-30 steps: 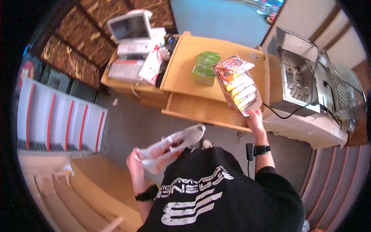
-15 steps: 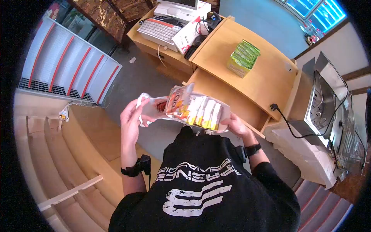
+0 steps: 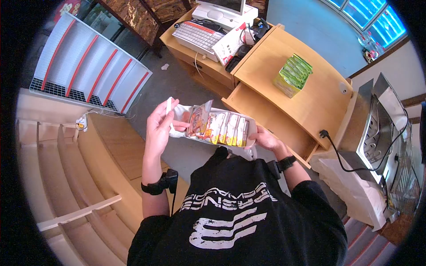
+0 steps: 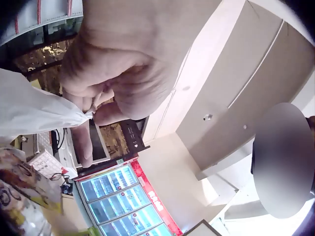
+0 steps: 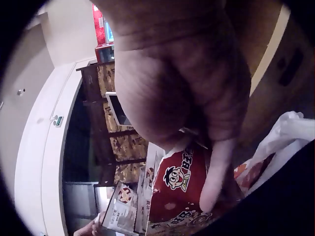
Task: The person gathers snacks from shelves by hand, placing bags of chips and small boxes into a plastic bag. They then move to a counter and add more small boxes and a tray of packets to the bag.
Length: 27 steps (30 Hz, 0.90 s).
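Observation:
In front of the person's body, a snack box [image 5: 179, 182], red with a cartoon face, lies lengthwise across the head view. Several packets [image 3: 228, 128] with white tops and yellow bottoms stand in it, and a printed flap or packet [image 3: 199, 119] sticks up at its left end. The right hand [image 3: 266, 138] grips the box's right end, thumb on the red panel in the right wrist view. At the other end, the left hand [image 3: 157, 126] pinches the gathered edge of a white plastic bag [image 4: 34, 105]. The bag shows around the box's left end and below it.
A wooden desk [image 3: 324, 66] carries a green box of packets [image 3: 288, 80], and its drawer [image 3: 270, 119] is pulled out. Beyond are a keyboard [image 3: 199, 37] and monitor. On the right stands a metal appliance [image 3: 377, 128] with a loose black cord [image 3: 341, 159]; shelves [image 3: 88, 71] flank the left.
The box has moved left from over the drawer to the bag in front of the body. The left hand has raised the bag, and the two now overlap.

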### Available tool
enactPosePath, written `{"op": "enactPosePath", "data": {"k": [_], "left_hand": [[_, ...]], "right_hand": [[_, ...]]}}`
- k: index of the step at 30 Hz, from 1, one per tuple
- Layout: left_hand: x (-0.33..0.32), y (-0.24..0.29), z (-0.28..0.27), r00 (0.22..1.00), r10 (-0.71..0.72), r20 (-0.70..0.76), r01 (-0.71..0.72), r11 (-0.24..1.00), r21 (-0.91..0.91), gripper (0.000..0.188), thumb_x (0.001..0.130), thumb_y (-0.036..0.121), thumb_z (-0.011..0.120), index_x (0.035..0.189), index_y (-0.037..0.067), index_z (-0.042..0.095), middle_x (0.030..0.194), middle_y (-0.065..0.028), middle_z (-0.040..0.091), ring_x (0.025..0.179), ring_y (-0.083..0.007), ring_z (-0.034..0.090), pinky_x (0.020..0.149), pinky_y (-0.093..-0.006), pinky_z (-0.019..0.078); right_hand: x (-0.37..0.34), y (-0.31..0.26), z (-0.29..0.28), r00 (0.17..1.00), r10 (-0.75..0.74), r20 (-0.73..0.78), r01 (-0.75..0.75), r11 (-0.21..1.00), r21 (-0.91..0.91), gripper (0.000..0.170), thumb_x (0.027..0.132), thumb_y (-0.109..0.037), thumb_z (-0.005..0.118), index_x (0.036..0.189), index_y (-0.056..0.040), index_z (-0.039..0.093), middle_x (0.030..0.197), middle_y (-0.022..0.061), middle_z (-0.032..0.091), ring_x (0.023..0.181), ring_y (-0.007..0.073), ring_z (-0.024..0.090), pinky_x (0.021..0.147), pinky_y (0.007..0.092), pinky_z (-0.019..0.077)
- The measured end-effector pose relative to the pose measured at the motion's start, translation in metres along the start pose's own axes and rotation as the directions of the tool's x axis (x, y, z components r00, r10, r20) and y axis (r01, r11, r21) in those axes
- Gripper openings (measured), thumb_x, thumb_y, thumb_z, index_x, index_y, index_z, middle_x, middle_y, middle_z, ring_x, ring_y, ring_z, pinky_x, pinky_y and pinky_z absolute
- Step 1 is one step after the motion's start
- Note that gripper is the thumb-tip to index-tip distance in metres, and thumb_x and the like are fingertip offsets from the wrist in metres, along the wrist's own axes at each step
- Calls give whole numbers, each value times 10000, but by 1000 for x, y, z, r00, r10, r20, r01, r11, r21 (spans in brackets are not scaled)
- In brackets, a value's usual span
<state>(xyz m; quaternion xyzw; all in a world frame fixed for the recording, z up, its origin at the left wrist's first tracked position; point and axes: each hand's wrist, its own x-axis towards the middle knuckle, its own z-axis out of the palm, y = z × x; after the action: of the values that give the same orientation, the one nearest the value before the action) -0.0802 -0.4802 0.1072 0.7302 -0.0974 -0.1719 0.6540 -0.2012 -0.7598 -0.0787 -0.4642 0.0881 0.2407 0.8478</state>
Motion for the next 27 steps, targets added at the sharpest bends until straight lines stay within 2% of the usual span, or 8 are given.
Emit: {"op": "enactPosePath", "data": {"k": [2, 7, 9, 14, 16, 20, 22, 27], "left_hand": [[2, -4, -6, 998, -65, 8, 65, 997, 33, 371, 934, 82, 374, 1291, -19, 376, 1280, -141, 485, 726, -240, 660, 601, -268, 534], [0, -18, -2, 995, -91, 49, 89, 994, 57, 373, 942, 99, 373, 1296, -16, 370, 1295, -162, 463, 742, -254, 664, 585, -265, 531], [0, -18, -2, 993, -101, 56, 99, 994, 49, 375, 943, 89, 368, 1299, -27, 355, 1305, -180, 444, 737, -247, 665, 581, -255, 527], [-7, -6, -2, 988, -138, 65, 132, 987, 90, 374, 945, 79, 362, 1300, -39, 345, 1307, -197, 436, 722, -245, 666, 561, -244, 518], [-12, -4, -5, 985, -131, 109, 125, 991, 57, 373, 944, 76, 361, 1299, -39, 348, 1298, -195, 447, 712, -247, 666, 547, -241, 511], [-15, 1, -8, 985, -111, 135, 118, 992, -45, 376, 942, 75, 364, 1301, -36, 349, 1294, -193, 451, 719, -253, 666, 556, -247, 519], [-17, 5, -4, 986, -108, 130, 124, 985, -120, 402, 922, 71, 377, 1306, -43, 339, 1309, -174, 446, 731, -260, 663, 583, -257, 525], [-10, 3, 3, 995, -57, 86, 72, 981, -181, 411, 921, 65, 379, 1316, -36, 329, 1339, -186, 402, 819, -292, 654, 671, -290, 547]], "right_hand": [[-4, 6, -8, 999, -29, 41, 31, 998, -51, 568, 816, 6, 443, 1357, -37, 275, 1254, 130, 462, 1093, 271, 515, 779, 375, 550], [-8, 1, -6, 1000, -15, 8, 15, 997, -70, 510, 810, -16, 471, 1307, 1, 353, 1212, 122, 500, 1059, 220, 535, 802, 337, 523], [-10, -12, 5, 996, 84, -18, -86, 984, -154, 473, 800, -18, 482, 1265, 23, 403, 1169, 113, 532, 1050, 199, 535, 838, 315, 491], [0, -5, 11, 1000, 15, -6, -16, 982, -190, 453, 778, -5, 477, 1228, 40, 441, 1139, 110, 557, 1042, 203, 535, 909, 307, 426], [1, -7, 14, 998, 33, -55, -46, 962, -268, 448, 771, -4, 478, 1217, 41, 453, 1140, 109, 559, 1031, 196, 536, 914, 306, 421], [11, 14, -1, 997, -26, -71, 10, 979, -204, 447, 771, -12, 483, 1214, 43, 456, 1145, 104, 558, 1036, 192, 533, 915, 301, 419], [13, 16, -4, 997, -16, -80, -7, 959, -282, 466, 773, -9, 477, 1236, 32, 439, 1158, 103, 551, 1051, 186, 525, 916, 304, 417], [6, 13, 1, 997, -39, -74, 16, 958, -288, 508, 777, -3, 469, 1279, 8, 391, 1184, 83, 530, 1055, 177, 519, 904, 305, 425]]}}
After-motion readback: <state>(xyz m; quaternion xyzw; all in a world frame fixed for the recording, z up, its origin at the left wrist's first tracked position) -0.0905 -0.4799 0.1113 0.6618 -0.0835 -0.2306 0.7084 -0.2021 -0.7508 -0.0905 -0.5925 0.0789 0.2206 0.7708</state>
